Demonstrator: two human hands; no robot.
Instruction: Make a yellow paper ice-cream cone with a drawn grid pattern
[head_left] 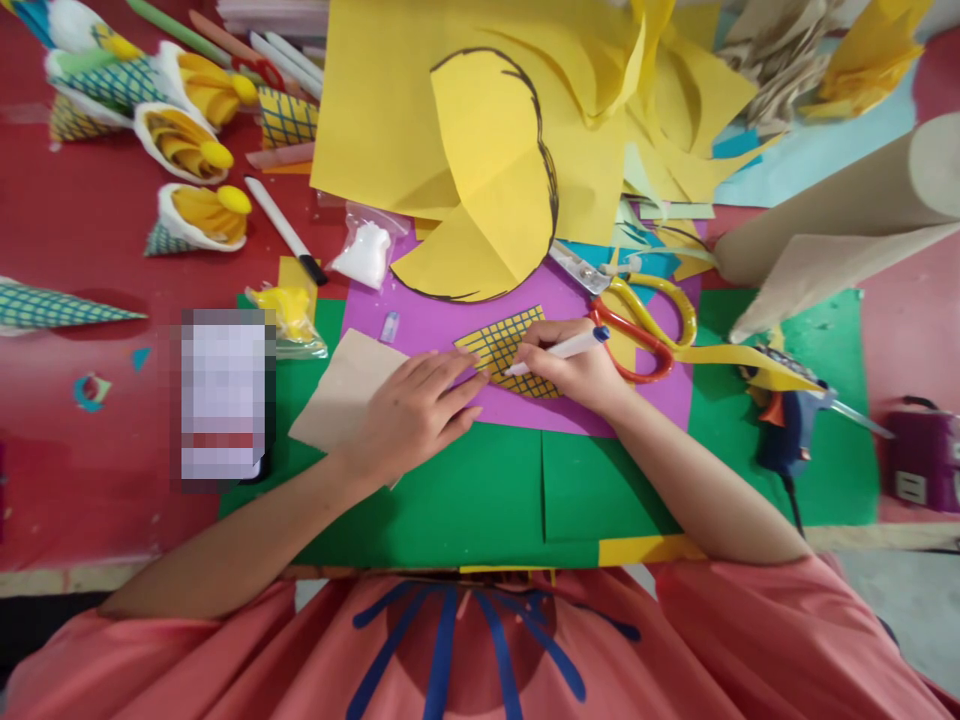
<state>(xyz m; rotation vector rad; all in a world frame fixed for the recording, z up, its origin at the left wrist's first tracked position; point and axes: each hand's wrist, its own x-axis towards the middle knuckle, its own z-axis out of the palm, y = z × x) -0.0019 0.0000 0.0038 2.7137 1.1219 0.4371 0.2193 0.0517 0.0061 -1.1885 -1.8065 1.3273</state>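
Note:
A small yellow paper piece (504, 342) with a black grid drawn on it lies on a purple sheet (442, 322). My right hand (577, 375) is closed around a white marker (559, 351), whose tip rests on the grid piece. My left hand (411, 408) lies flat with fingers stretched out, its fingertips pressing the left end of the grid piece and its palm over a beige paper (346, 385). Both sheets rest on green paper (480, 500).
Red and yellow scissors (637, 320) lie just right of my right hand, a glue gun (784, 420) farther right. Large yellow sheets (480, 130) lie behind. Finished paper cones (191, 215), markers (285, 230), small plastic bags (364, 250) and a phone (225, 395) sit at the left.

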